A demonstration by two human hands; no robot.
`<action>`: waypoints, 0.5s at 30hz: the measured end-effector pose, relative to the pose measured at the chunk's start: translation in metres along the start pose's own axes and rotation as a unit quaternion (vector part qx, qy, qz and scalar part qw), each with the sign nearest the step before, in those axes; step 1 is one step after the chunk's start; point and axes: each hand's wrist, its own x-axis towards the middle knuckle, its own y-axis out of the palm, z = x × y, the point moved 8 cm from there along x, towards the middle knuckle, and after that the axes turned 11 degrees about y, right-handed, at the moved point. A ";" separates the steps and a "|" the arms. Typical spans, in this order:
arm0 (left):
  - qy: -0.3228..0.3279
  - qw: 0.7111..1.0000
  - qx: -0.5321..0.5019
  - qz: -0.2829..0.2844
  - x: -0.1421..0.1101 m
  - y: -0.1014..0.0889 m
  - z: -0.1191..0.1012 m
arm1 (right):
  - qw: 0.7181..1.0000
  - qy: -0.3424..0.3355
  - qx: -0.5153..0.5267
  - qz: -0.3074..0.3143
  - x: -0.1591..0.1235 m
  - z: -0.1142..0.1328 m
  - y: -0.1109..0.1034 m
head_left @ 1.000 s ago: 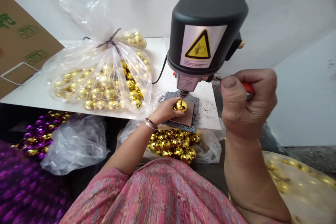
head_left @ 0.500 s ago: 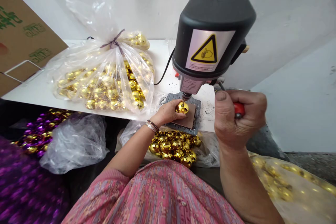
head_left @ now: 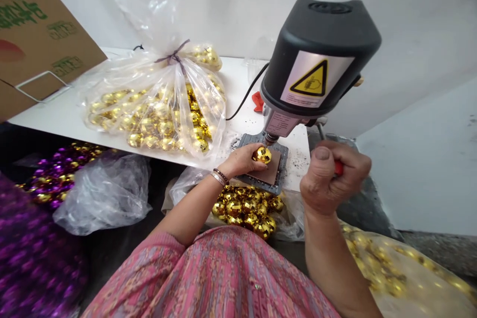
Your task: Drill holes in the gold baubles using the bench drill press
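A shiny gold faceted ball point(head_left: 263, 155) is gripped between the thumb and fingers of my left hand point(head_left: 242, 160). It sits over the brown pad point(head_left: 269, 171) on the grey base point(head_left: 282, 179) of a black drill press point(head_left: 328, 54). The chuck point(head_left: 270, 139) is directly above the ball, and the bit appears to touch its top. My right hand point(head_left: 333, 176) is wrapped around the red-knobbed lever point(head_left: 338, 168) of the press.
A tied clear bag point(head_left: 152, 109) of gold balls stands on the white table point(head_left: 112, 141), beside a cardboard box point(head_left: 40, 39). More gold balls point(head_left: 246, 208) lie in an open bag below the base. Purple and gold balls point(head_left: 55, 174), crumpled plastic point(head_left: 108, 194) and another bag point(head_left: 395, 268) are around me.
My right hand has pulled the lever downward and the chuck has come down to the ball. My left hand keeps the ball on the pad. The view has shifted left.
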 end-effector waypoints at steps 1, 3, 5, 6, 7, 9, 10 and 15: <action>0.002 1.000 -0.001 0.000 0.000 0.000 0.000 | 1.000 -0.003 0.002 -0.003 0.000 0.000 0.000; 0.006 1.000 0.000 -0.002 -0.001 -0.001 -0.002 | 1.000 -0.009 0.007 -0.012 -0.002 -0.001 0.000; 0.009 1.000 -0.001 -0.004 -0.002 -0.002 -0.004 | 1.000 -0.010 0.012 -0.018 -0.005 -0.003 0.001; 0.008 1.000 -0.001 -0.004 -0.002 -0.002 -0.005 | 1.000 -0.009 0.013 -0.016 -0.008 -0.005 0.001; 0.007 1.000 -0.002 -0.004 -0.003 -0.003 -0.005 | 1.000 -0.007 0.014 -0.012 -0.011 -0.007 0.003; 0.006 1.000 -0.006 -0.005 -0.003 -0.003 -0.006 | 1.000 0.000 0.014 -0.005 -0.015 -0.010 0.005; 0.007 1.000 -0.011 -0.006 -0.003 -0.002 -0.005 | 1.000 0.003 0.013 -0.010 -0.015 -0.010 0.004; 0.013 0.999 -0.020 -0.024 -0.002 0.000 -0.002 | 0.995 0.058 -0.015 -0.081 0.023 -0.008 -0.002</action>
